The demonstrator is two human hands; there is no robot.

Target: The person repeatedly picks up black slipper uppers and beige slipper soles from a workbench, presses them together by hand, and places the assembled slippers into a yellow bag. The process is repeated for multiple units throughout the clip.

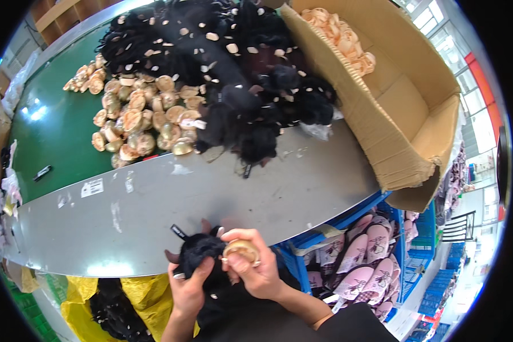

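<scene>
Just in front of my body, at the near edge of the grey metal table (222, 194), I hold a black plush toy piece (200, 248). Dark horn-like points and a small black tag (178, 231) stick out from it. My left hand (188, 290) grips the plush from below, thumb pressed on its fur. In my right hand (259, 276) is a rounded gold-and-beige cup-like piece (242, 249), pinched beside the plush. Whether the two touch is hidden by my fingers. More such cup-like pieces (132, 119) are heaped beyond the grey surface, beside a pile of black plush pieces (233, 85).
An open cardboard box (376, 125) with peach-coloured pieces (339, 37) stands at the far right. Blue crates (296, 265) of pink slippers (365, 256) sit below on the right. A yellow bag (148, 296) with black plush hangs lower left. A marker (42, 172) lies on the green surface (57, 137).
</scene>
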